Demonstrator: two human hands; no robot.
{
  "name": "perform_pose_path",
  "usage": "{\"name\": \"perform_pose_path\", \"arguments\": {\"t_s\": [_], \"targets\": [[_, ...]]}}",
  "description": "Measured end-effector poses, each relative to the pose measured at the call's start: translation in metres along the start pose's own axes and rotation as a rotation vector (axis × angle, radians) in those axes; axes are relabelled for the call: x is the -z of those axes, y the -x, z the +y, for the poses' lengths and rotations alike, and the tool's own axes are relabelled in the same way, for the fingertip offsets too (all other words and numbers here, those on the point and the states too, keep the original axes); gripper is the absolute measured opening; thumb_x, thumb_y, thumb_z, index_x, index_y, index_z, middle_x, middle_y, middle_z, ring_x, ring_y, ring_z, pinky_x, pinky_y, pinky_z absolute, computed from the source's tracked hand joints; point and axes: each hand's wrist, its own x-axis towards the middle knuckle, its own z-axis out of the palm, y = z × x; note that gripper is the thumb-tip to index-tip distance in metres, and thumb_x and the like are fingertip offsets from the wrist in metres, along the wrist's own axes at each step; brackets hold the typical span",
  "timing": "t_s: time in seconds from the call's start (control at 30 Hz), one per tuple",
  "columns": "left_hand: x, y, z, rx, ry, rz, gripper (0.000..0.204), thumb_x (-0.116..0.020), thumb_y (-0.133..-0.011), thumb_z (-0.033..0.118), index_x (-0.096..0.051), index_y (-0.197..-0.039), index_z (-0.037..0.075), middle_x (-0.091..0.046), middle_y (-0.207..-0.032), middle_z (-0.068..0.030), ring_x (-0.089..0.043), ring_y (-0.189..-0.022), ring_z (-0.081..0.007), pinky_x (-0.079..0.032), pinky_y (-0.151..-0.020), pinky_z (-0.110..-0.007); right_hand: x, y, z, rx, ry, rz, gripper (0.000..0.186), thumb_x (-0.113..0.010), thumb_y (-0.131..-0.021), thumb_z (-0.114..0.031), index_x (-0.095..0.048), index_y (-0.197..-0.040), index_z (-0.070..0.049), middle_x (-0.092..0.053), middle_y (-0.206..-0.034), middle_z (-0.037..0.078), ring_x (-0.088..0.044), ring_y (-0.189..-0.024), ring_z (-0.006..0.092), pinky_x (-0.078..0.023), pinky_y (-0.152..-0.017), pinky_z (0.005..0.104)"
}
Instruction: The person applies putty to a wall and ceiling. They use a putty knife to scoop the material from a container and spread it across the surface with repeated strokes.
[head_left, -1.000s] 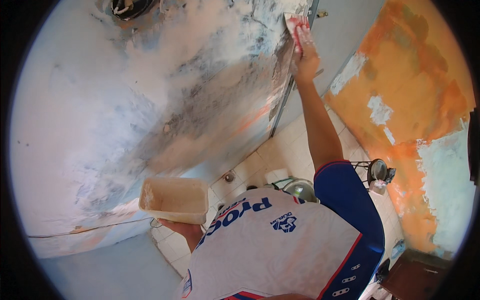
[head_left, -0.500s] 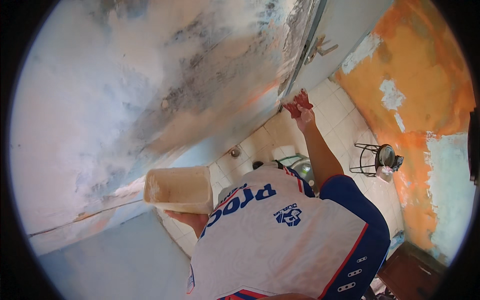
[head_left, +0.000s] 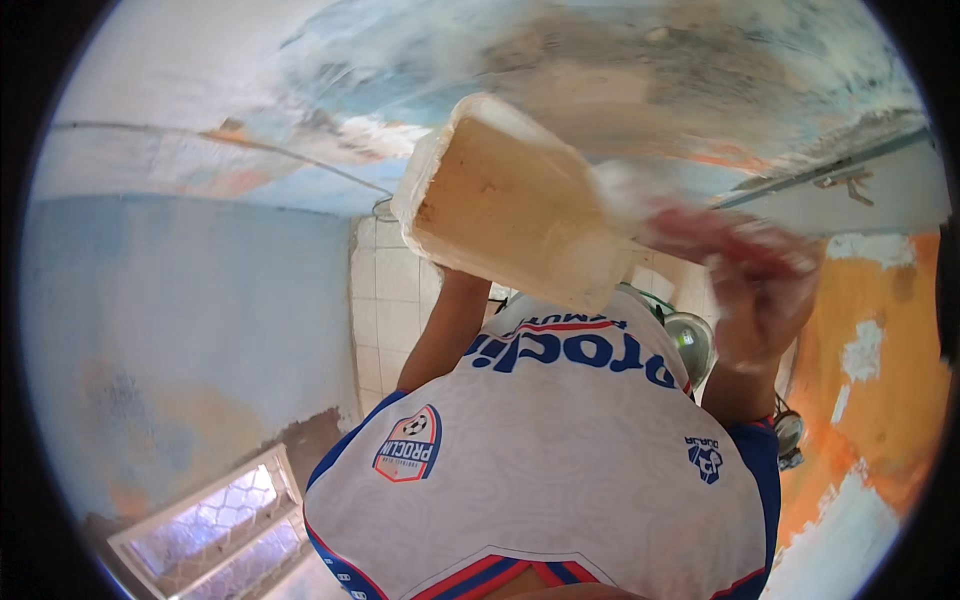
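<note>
A cream rectangular plastic tub (head_left: 510,205), tilted with its opening toward me, rests on my left hand (head_left: 462,284). That hand holds it from below, so the fingers are hidden behind it. Whitish residue coats the rim, and brownish marks show inside. My right hand (head_left: 765,300) is closed around a wide red-handled paintbrush (head_left: 725,235). Both are smeared by motion. The brush's pale, blurred bristle end is at the tub's right edge; I cannot tell whether it touches.
A patchy, stained wall (head_left: 600,80) spans the far side, with a grey door (head_left: 900,190) at right. The blue wall (head_left: 200,300) stands left, above a slatted window (head_left: 215,520). At right is a peeling orange wall (head_left: 880,330). Light tiles (head_left: 390,290) cover the floor.
My right hand has brought the brush back from beside the door frame toward the tub. The tub has moved right and up in view, and my view has turned left.
</note>
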Motion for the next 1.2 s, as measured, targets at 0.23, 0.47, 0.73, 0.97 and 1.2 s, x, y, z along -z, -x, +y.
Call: {"name": "perform_pose_path", "arguments": {"t_s": [0.23, 0.47, 0.73, 0.97, 1.2], "targets": [[0.078, 0.021, 0.061, -0.002, 0.022, 0.06, 0.085, -0.04, -0.094, 0.072, -0.037, -0.151, 0.008, -0.049, -0.147, -0.0133, -0.053, -0.131, -0.0312, -0.048, -0.107, -0.047, -0.137, -0.032, -0.033, -0.079, 0.417, -0.508, 0.029, -0.061, -0.091, -0.002, -0.063, -0.119, -0.005, -0.072, -0.1, 0.017, -0.07, -0.086, 0.035, -0.056, -0.073, 0.0402], [0.149, 0.023, 0.1, -0.03, 0.042, 0.092, 0.085, -0.041, -0.094, 0.072, -0.038, -0.15, 0.008, -0.049, -0.146, -0.0134, -0.053, -0.13, -0.0311, -0.048, -0.106, -0.047, -0.231, -0.005, -0.022, -0.064, 0.375, -0.518, 0.031, -0.06, -0.091, 0.0, -0.064, -0.121, -0.005, -0.07, -0.092, 0.02, -0.068, -0.079, 0.0372, -0.052, -0.07, 0.044], [0.211, 0.043, 0.131, 0.021, 0.06, 0.123, 0.085, -0.043, -0.093, 0.071, -0.039, -0.149, 0.008, -0.05, -0.146, -0.0135, -0.053, -0.13, -0.0309, -0.048, -0.106, -0.047, -0.283, 0.019, -0.024, -0.17, 0.273, -0.665, 0.035, -0.06, -0.091, 0.0, -0.063, -0.125, -0.007, -0.072, -0.094, 0.019, -0.069, -0.083, 0.0371, -0.052, -0.076, 0.0444], [0.242, 0.083, 0.145, 0.107, 0.065, 0.172, 0.085, -0.044, -0.093, 0.071, -0.04, -0.149, 0.008, -0.051, -0.145, -0.0136, -0.054, -0.129, -0.0307, -0.049, -0.106, -0.046, -0.292, 0.023, -0.029, -0.354, 0.223, -0.804, 0.034, -0.057, -0.093, -0.001, -0.064, -0.125, -0.01, -0.073, -0.102, 0.018, -0.07, -0.091, 0.0366, -0.054, -0.081, 0.0427], [0.229, 0.054, 0.145, 0.129, 0.079, 0.125, 0.084, -0.045, -0.092, 0.071, -0.041, -0.148, 0.008, -0.052, -0.144, -0.0137, -0.054, -0.129, -0.0305, -0.049, -0.106, -0.046, -0.281, 0.022, -0.028, -0.442, 0.162, -0.705, 0.038, -0.058, -0.092, -0.009, -0.067, -0.128, -0.017, -0.073, -0.104, 0.016, -0.07, -0.095, 0.0335, -0.053, -0.088, 0.042]]}}
